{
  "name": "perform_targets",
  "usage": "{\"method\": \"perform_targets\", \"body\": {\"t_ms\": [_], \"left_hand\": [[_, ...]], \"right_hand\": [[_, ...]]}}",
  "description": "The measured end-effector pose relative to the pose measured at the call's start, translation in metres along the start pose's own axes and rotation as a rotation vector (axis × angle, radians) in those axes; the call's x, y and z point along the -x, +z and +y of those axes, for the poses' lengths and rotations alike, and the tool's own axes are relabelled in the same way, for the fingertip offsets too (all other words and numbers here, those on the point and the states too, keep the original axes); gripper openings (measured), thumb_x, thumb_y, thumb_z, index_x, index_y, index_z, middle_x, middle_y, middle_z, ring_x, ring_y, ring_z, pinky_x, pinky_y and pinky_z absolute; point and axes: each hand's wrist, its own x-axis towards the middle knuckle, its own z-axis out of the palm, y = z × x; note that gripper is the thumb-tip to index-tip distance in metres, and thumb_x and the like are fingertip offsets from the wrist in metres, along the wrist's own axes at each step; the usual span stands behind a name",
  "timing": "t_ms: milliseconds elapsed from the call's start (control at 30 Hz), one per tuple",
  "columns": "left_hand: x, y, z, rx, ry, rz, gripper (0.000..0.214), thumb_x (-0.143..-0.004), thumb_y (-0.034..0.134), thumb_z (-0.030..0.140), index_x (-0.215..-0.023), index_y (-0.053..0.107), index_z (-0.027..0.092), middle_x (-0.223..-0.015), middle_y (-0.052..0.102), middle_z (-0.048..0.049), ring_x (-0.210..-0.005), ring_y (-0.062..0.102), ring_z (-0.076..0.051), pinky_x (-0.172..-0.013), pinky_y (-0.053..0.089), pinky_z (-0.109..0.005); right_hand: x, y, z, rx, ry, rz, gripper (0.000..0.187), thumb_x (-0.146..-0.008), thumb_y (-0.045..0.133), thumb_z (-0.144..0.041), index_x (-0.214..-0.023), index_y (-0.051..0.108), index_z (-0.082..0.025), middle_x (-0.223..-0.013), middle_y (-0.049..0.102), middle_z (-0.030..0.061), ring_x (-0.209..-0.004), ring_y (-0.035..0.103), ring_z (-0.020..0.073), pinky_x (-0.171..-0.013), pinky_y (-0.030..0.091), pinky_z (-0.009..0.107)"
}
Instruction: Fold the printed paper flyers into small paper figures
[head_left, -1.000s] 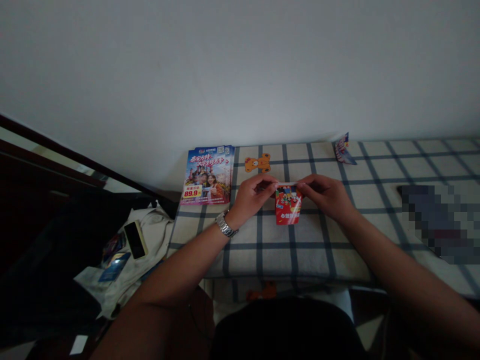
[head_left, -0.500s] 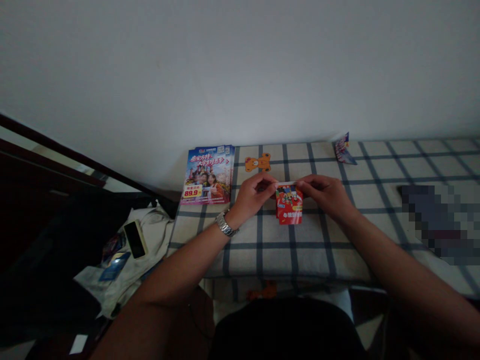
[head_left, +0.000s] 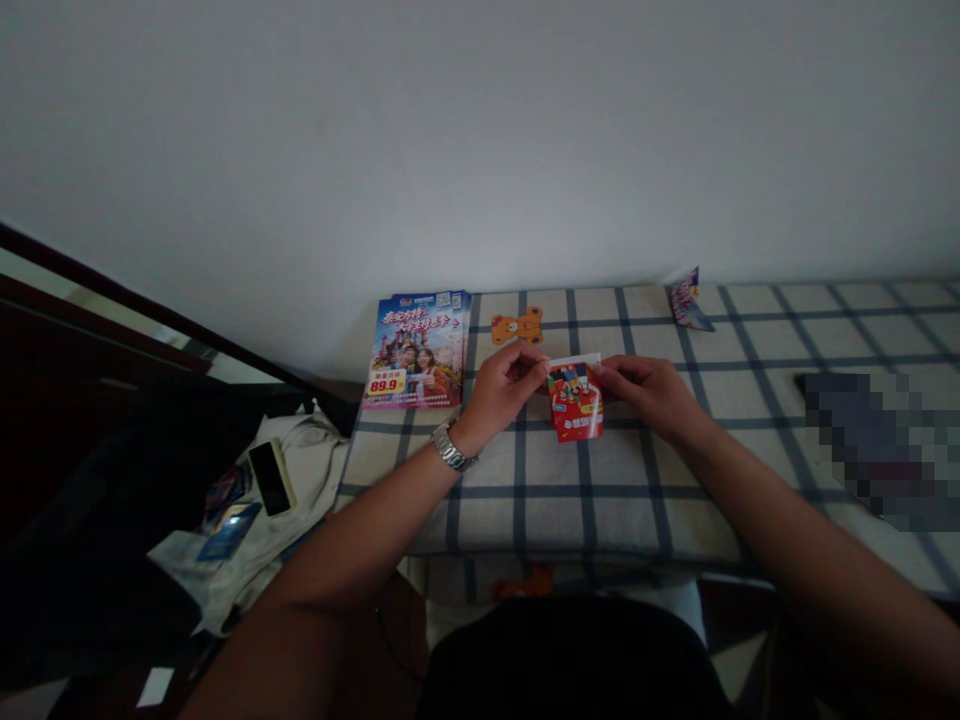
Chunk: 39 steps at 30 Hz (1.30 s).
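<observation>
A small red printed paper piece [head_left: 576, 402] with a white top strip lies on the checked cloth [head_left: 585, 480]. My left hand [head_left: 501, 385], with a metal watch on its wrist, pinches the paper's upper left corner. My right hand [head_left: 651, 392] pinches the upper right corner. Both hands have their fingers closed on the top edge, and the paper's lower part hangs toward me, slightly curved.
A colourful flyer [head_left: 417, 348] lies at the cloth's left far corner, an orange bear cut-out [head_left: 517, 326] beside it. A folded blue paper shape [head_left: 685, 300] stands by the wall. At lower left, a phone [head_left: 268, 478] and cards rest on pale fabric. A blurred patch lies at right.
The white top strip of the red paper has risen and turned up toward the wall. Both hands shifted slightly upward with it.
</observation>
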Motion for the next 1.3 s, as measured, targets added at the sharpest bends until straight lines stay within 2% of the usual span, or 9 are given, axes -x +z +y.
{"method": "perform_targets", "body": {"t_ms": [367, 800, 1000, 1300], "left_hand": [[0.0008, 0.002, -0.001, 0.091, -0.084, -0.016, 0.024, -0.095, 0.075, 0.041, -0.093, 0.065, 0.019, -0.087, 0.065, 0.0003, -0.075, 0.067, -0.012, -0.069, 0.062, -0.025], [0.0006, -0.0003, 0.0026, -0.07, -0.049, -0.03, 0.019, -0.095, 0.072, 0.036, -0.088, 0.065, 0.019, -0.081, 0.064, 0.0008, -0.075, 0.062, -0.012, -0.068, 0.054, -0.023], [0.0023, 0.0018, 0.0047, 0.065, -0.153, -0.072, 0.022, -0.096, 0.071, 0.039, -0.09, 0.062, 0.02, -0.082, 0.065, 0.001, -0.07, 0.067, -0.013, -0.064, 0.059, -0.025], [0.0006, -0.001, 0.0066, -0.114, -0.03, -0.076, 0.033, -0.1, 0.064, 0.05, -0.091, 0.065, 0.019, -0.085, 0.069, -0.0024, -0.073, 0.066, -0.014, -0.066, 0.056, -0.025]], "right_hand": [[0.0007, -0.0018, -0.002, 0.084, -0.009, 0.014, 0.041, -0.091, 0.073, -0.061, -0.093, 0.082, -0.021, -0.085, 0.081, 0.005, -0.077, 0.074, 0.0212, -0.069, 0.059, 0.031], [0.0017, -0.0021, -0.0068, 0.152, -0.046, 0.019, 0.04, -0.091, 0.072, -0.058, -0.089, 0.082, -0.019, -0.081, 0.08, 0.0053, -0.071, 0.071, 0.0198, -0.063, 0.054, 0.029], [0.0009, -0.0032, -0.0032, 0.136, -0.047, 0.021, 0.042, -0.089, 0.073, -0.061, -0.09, 0.082, -0.019, -0.081, 0.079, 0.0059, -0.071, 0.07, 0.0207, -0.063, 0.053, 0.031], [0.0016, -0.0044, -0.0046, 0.143, -0.04, 0.004, 0.042, -0.089, 0.073, -0.061, -0.09, 0.084, -0.02, -0.081, 0.08, 0.0056, -0.069, 0.069, 0.0201, -0.061, 0.052, 0.031]]}}
